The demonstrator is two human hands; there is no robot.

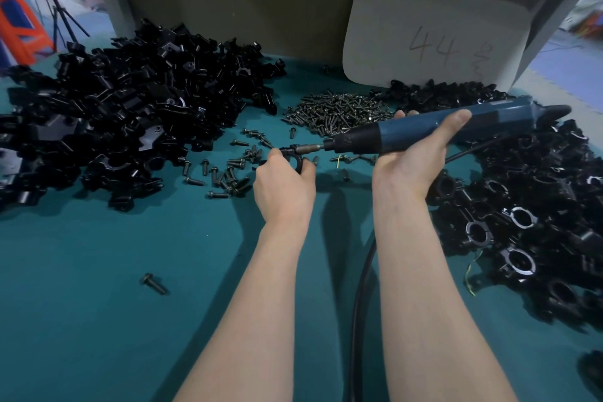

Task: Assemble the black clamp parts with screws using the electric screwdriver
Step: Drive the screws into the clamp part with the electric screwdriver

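Step in hand, as judged: driving 1 screw into a clamp. The left hand (284,183) gripped the black clamp (295,160) just on the near side of the screw pile (336,111). The right hand (417,153), near the same pile, grasped the electric screwdriver (440,127), with its bit touching the clamp's top. The next move probably required the bit square on the screw. The clamp appeared as a small black ring, partly hidden by fingers.

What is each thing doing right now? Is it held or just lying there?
left hand: holding the clamp
clamp: held, screwdriver bit at its top
right hand: gripping the electric screwdriver
electric screwdriver: held sideways, pointing left
screw heap: loose, lying untouched
lone screw: lying on its side
card: leaning upright
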